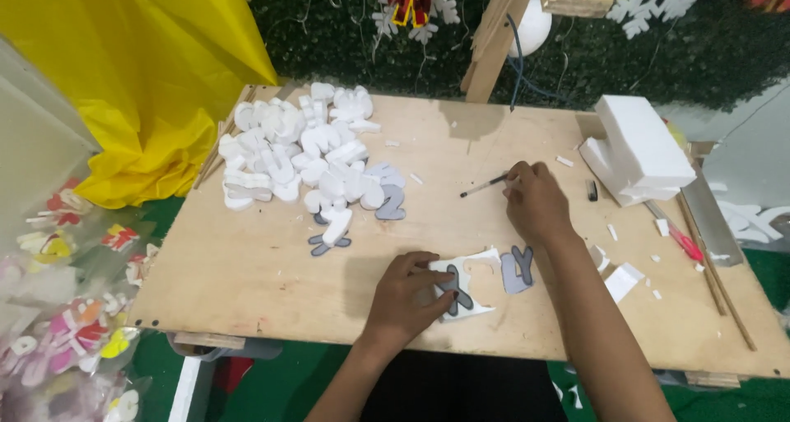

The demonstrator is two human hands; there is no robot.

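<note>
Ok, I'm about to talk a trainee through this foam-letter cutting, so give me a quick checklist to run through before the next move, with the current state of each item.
1. Left hand pressing the white foam sheet piece flat on the plywood board: ok.
2. Right hand gripping the thin dark-tipped tool: ok.
3. Tool tip lifted off the foam, over bare board: ok.
4. Left fingertips away from the tool tip: ok.
5. Grey cut-out letter lying apart beside the sheet: ok.
6. Pile of white foam letters away from the working spot: ok.
</note>
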